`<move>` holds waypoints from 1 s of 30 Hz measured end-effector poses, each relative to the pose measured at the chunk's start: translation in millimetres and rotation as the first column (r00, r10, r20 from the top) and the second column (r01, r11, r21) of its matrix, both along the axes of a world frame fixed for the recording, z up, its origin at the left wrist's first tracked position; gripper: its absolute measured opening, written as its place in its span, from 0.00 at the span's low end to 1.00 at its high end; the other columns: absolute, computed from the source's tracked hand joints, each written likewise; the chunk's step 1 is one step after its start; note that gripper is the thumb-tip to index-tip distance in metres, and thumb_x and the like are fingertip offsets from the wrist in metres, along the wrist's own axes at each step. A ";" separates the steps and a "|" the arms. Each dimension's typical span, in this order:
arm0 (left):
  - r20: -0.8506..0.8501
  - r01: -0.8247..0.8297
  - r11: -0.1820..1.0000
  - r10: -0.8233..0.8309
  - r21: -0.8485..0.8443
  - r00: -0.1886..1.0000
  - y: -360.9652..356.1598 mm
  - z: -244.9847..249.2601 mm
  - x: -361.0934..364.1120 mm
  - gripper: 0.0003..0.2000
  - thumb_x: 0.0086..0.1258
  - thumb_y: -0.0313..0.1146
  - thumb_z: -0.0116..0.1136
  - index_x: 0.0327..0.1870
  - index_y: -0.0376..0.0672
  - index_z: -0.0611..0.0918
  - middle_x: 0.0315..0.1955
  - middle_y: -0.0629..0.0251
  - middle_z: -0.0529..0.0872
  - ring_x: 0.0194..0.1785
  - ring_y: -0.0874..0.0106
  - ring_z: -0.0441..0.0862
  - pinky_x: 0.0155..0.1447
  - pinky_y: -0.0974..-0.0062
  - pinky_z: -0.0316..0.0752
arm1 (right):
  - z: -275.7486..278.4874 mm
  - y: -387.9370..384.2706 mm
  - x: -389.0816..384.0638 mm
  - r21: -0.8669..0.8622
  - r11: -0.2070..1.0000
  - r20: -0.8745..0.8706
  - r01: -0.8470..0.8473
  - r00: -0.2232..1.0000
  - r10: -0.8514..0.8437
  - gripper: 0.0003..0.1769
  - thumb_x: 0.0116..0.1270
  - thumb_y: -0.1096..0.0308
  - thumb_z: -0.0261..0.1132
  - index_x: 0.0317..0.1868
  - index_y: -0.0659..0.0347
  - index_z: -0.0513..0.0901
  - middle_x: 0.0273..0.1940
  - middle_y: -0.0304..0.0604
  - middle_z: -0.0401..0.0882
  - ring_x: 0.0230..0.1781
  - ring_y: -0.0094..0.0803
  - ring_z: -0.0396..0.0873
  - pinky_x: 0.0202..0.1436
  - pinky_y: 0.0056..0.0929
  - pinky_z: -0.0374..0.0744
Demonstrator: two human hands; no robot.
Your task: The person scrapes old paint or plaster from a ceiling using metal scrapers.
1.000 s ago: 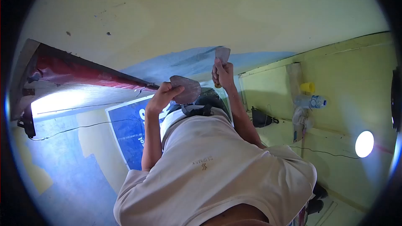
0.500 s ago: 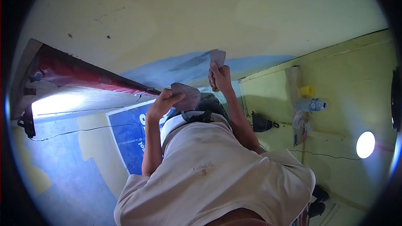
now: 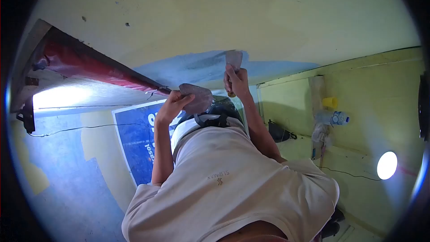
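My right hand [image 3: 237,82] is closed around the handle of a putty knife [image 3: 234,57]. Its blade lies at the upper edge of a blue-grey patch [image 3: 277,67] on the cream wall surface, beside a darker smear. My left hand [image 3: 174,107] grips a wide, flat scraper blade [image 3: 197,98], thumb on top, held lower and to the left in front of my waist. The scraper's handle is hidden in my fingers, and any paste on its face is hard to make out.
A red-covered beam [image 3: 89,62] runs along the left, near a bright lamp glow. Behind my left arm is a blue sign [image 3: 132,143]. To the right are a plastic bottle [image 3: 333,117], a yellow cup [image 3: 330,103], a round light [image 3: 387,166] and a thin cable [image 3: 349,173].
The whole view has tilted slightly. My right hand keeps the putty knife at nearly the same spot on the patch, while the scraper in my left hand sits slightly higher in view.
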State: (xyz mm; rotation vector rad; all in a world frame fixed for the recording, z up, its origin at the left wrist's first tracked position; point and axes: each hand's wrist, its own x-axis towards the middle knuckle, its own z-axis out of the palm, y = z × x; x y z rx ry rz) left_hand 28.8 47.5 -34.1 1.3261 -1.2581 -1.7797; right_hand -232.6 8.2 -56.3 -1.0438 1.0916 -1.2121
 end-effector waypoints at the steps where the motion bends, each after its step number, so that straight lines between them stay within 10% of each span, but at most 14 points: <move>1: -0.057 -0.005 1.000 0.007 0.022 0.998 0.2 6.6 -1.7 0.13 0.67 0.40 0.66 0.36 0.36 0.84 0.26 0.75 0.80 0.30 0.83 0.72 0.35 0.79 0.68 | 3.3 0.0 1.7 0.005 1.000 -0.005 0.008 1.000 -0.008 0.31 0.74 0.48 0.58 0.15 0.57 0.69 0.09 0.33 0.65 0.08 0.20 0.64 0.12 0.22 0.61; 13: -0.022 -0.087 0.995 0.086 -0.057 0.996 -19.7 -10.8 6.1 0.15 0.69 0.39 0.63 0.22 0.41 0.81 0.15 0.82 0.69 0.19 0.87 0.60 0.22 0.79 0.49 | -3.5 0.9 -2.5 0.018 1.000 -0.065 -0.022 0.998 0.023 0.30 0.74 0.49 0.58 0.15 0.57 0.69 0.10 0.32 0.65 0.08 0.19 0.64 0.13 0.22 0.62; 30: -0.444 -0.372 0.884 0.465 0.283 0.766 -28.5 -22.4 15.8 0.10 0.70 0.32 0.56 0.43 0.32 0.80 0.36 0.59 0.86 0.38 0.70 0.86 0.41 0.74 0.81 | -3.7 -4.2 11.2 0.089 0.948 -0.215 -0.306 0.923 0.318 0.19 0.77 0.60 0.53 0.28 0.62 0.73 0.13 0.33 0.67 0.10 0.19 0.66 0.14 0.22 0.67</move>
